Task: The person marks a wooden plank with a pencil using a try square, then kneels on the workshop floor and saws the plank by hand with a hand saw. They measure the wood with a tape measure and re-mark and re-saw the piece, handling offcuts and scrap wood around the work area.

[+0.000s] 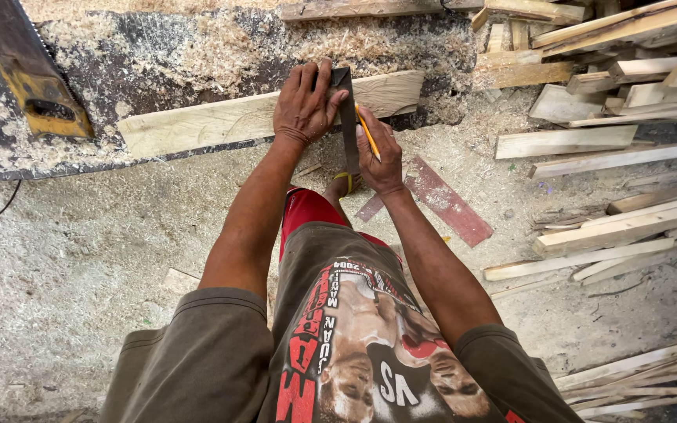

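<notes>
Pressing down on one pale plank, the left hand lies flat with its fingers spread over the wood and over the head of one dark metal square. The square's blade runs from the plank toward the person, between the two hands. The right hand sits just beside that blade, its fingers curled tight round one yellow pencil, whose tip rests at the blade's edge near the plank's near side.

The plank lies across a dark worktop covered with wood shavings. One handsaw with a yellow-and-black handle lies on the worktop, well to the left of the plank.

One red-painted strip lies on the sawdust floor just right of the right hand. Heaps of loose offcuts, too many and too overlapped to count, fill the right side. No container is in view. One foot in a yellow-strapped sandal shows below the hands.
</notes>
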